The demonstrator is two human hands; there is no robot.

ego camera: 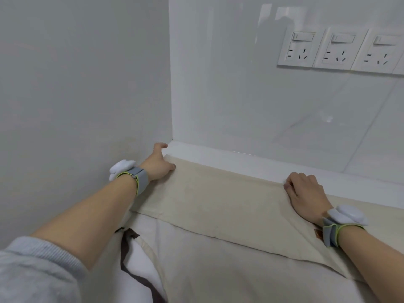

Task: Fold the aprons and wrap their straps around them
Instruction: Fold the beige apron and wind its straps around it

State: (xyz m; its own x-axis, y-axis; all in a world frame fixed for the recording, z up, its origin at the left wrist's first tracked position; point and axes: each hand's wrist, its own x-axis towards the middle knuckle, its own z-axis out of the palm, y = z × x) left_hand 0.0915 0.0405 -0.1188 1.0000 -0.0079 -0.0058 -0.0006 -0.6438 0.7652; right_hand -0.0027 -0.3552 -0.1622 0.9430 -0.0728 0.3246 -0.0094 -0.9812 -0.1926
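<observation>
— Folding step: beige apron (218, 200) laid on counter (240, 159); far edge pinched by left hand (158, 164) and right hand (306, 191).
— Next, likely: fold flattened, dark strap (129, 259) gathered for wrapping.

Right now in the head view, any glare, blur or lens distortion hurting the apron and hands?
Head view: glossy wall panel carries soft reflections, none on the apron; wide-angle bends the sockets; light is flat, shadows faint; left hand and right hand are sharp, near sleeve slightly soft.
</observation>
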